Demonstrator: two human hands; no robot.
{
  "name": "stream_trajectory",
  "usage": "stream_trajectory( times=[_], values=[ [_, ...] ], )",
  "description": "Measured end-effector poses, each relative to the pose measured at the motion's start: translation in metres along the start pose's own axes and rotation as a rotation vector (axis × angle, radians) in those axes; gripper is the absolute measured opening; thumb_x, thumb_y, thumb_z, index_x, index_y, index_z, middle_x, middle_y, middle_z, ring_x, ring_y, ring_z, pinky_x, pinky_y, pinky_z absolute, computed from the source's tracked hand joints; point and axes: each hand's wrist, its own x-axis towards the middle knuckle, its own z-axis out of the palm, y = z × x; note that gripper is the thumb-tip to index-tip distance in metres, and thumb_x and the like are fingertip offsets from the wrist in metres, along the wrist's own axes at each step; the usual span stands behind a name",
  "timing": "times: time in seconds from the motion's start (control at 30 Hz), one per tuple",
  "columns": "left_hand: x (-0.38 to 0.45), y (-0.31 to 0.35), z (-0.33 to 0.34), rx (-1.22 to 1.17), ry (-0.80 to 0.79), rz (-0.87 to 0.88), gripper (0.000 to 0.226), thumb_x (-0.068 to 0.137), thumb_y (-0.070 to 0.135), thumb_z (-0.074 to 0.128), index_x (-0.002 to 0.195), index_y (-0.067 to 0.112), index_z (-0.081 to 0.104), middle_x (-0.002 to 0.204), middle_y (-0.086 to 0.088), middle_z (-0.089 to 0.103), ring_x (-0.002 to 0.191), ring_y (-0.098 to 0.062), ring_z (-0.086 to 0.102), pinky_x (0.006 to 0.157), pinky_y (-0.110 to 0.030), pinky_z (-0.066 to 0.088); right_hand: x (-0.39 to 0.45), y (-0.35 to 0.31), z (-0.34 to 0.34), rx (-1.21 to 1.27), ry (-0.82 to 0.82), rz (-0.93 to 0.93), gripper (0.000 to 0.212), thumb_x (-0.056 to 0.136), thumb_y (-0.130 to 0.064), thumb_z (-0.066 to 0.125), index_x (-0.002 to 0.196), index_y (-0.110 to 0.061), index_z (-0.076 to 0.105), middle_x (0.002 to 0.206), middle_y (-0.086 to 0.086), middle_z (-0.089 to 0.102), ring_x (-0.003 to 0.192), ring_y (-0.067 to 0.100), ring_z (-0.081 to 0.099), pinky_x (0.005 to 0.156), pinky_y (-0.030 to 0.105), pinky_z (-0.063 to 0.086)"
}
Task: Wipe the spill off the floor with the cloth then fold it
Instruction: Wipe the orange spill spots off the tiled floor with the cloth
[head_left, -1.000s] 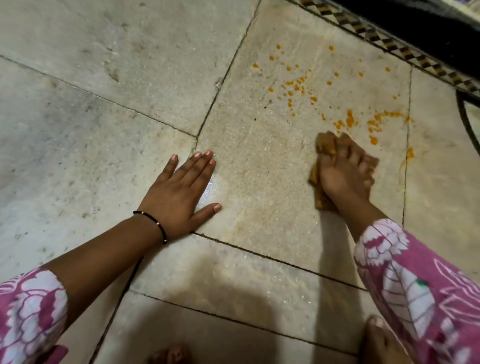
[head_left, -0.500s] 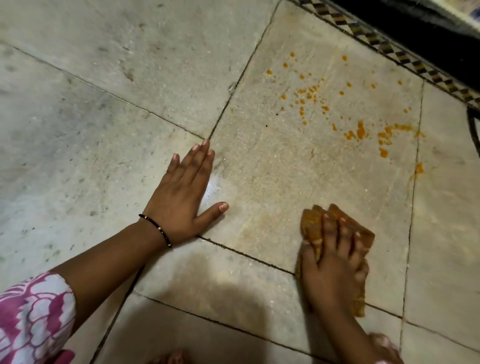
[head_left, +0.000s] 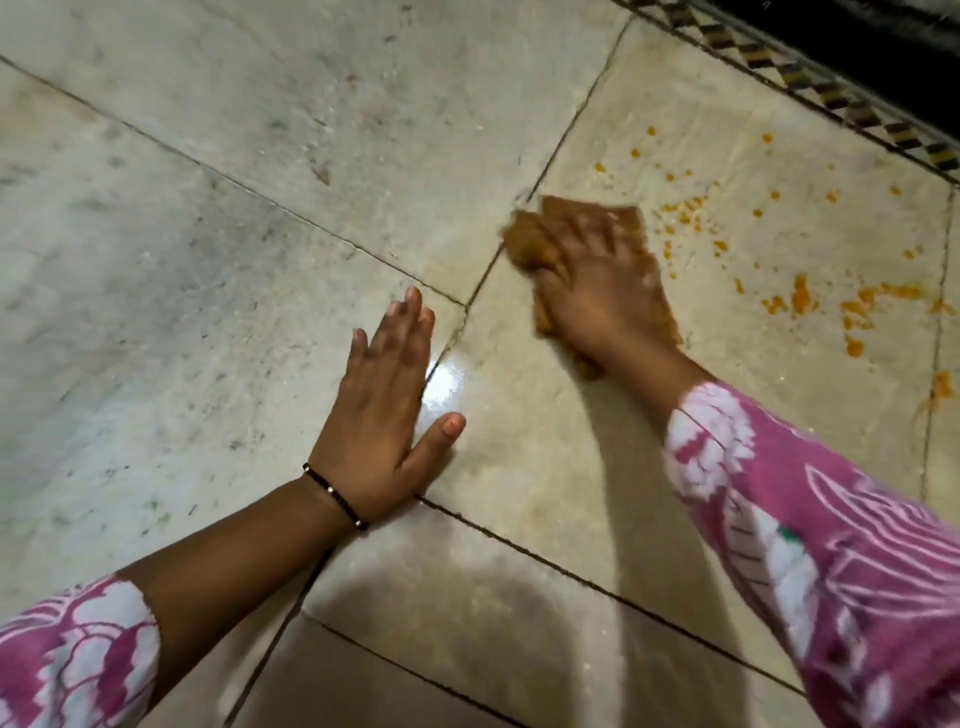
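Observation:
An orange-brown cloth (head_left: 527, 236) lies bunched on the pale stone floor (head_left: 218, 260), at a tile joint. My right hand (head_left: 602, 291) presses down on it with spread fingers; both are blurred by motion. The orange spill (head_left: 800, 301) is scattered as drops and smears to the right of the cloth, some drops just beside its right edge. My left hand (head_left: 384, 410) rests flat on the floor to the lower left, fingers straight, a thin black bracelet on the wrist. Most of the cloth is hidden under my right hand.
A patterned dark border strip (head_left: 810, 78) and a black area behind it run along the top right. A wet shiny patch (head_left: 447, 384) sits beside my left hand. My shadow falls across the lower tiles.
My right hand slid the cloth from near me up and to the left, onto the tile joint beside the spill. My left hand stayed planted on the floor.

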Motion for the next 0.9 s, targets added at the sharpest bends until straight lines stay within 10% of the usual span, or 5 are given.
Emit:
stream_trajectory(
  times=[0.17,0.3,0.47,0.63,0.9],
  values=[
    [0.001,0.002,0.002,0.021,0.015,-0.058,0.083,0.094,0.063,0.015,0.150,0.001,0.007,0.159,-0.013,-0.002,0.147,-0.021,-0.006,0.118,-0.047,-0.002,-0.113,0.042,0.016,-0.062,0.019,0.141,0.065,0.084,-0.057,0.023,0.146,-0.039,0.025,0.158,-0.005,0.019,0.144,0.026,0.008,0.110,0.061,0.014],
    [0.000,0.003,0.001,0.012,0.052,-0.048,0.080,0.095,0.060,0.013,0.149,0.000,0.007,0.158,-0.016,0.000,0.147,-0.024,-0.004,0.118,-0.047,-0.003,-0.156,-0.021,0.035,-0.104,0.002,-0.121,0.062,0.078,-0.050,0.037,0.137,-0.034,0.041,0.146,0.002,0.043,0.138,0.033,0.025,0.101,0.070,0.024],
    [0.001,0.001,0.001,0.014,0.076,-0.098,0.081,0.094,0.061,0.017,0.149,0.002,0.007,0.157,-0.012,0.000,0.147,-0.022,-0.001,0.118,-0.045,-0.001,-0.059,-0.074,0.027,-0.129,-0.093,-0.428,0.063,0.090,-0.049,0.041,0.148,-0.039,0.018,0.159,-0.007,0.012,0.146,0.024,-0.001,0.111,0.062,0.002],
    [-0.001,-0.002,0.011,0.302,-0.054,-0.186,0.082,0.088,0.058,0.033,0.148,0.005,0.021,0.157,-0.019,0.014,0.145,-0.033,0.011,0.115,-0.045,0.000,0.021,-0.008,0.001,-0.040,-0.025,-0.173,0.060,0.091,-0.057,0.038,0.146,-0.043,0.021,0.159,-0.009,0.012,0.146,0.022,0.005,0.113,0.055,0.010],
    [0.001,0.001,0.015,0.384,-0.087,-0.187,0.078,0.088,0.055,0.030,0.147,0.005,0.025,0.156,-0.021,0.016,0.144,-0.036,0.013,0.114,-0.052,0.003,-0.160,0.030,0.022,-0.090,0.012,0.161,0.069,0.080,-0.054,0.028,0.145,-0.033,0.033,0.155,0.003,0.029,0.142,0.029,0.017,0.107,0.063,0.021]
  ],
)
